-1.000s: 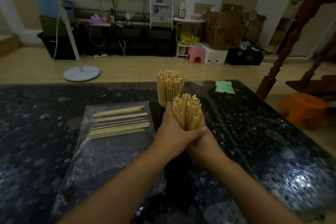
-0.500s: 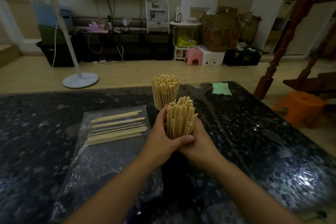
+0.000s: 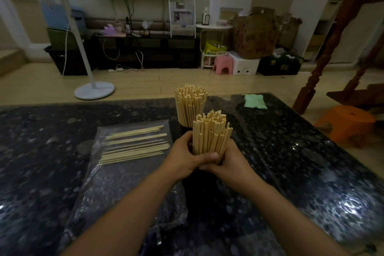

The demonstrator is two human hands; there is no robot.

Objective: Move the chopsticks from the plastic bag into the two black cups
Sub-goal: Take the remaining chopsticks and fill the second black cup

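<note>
Head view: your left hand (image 3: 182, 160) and right hand (image 3: 232, 164) are wrapped together around the base of an upright bundle of chopsticks (image 3: 209, 133), fingers curled and your left thumb pressed across its front. Whether a black cup sits under that bundle you cannot tell; your hands cover its lower part. Just behind it stands a second bundle of chopsticks (image 3: 190, 104), upright, with a dark rim barely showing at its foot. To the left of your hands, a few loose chopsticks (image 3: 135, 145) lie flat on the clear plastic bag (image 3: 116, 183), which is spread on the dark speckled table (image 3: 291, 151). A green cloth (image 3: 255, 101) rests near the table's far right edge.
</note>
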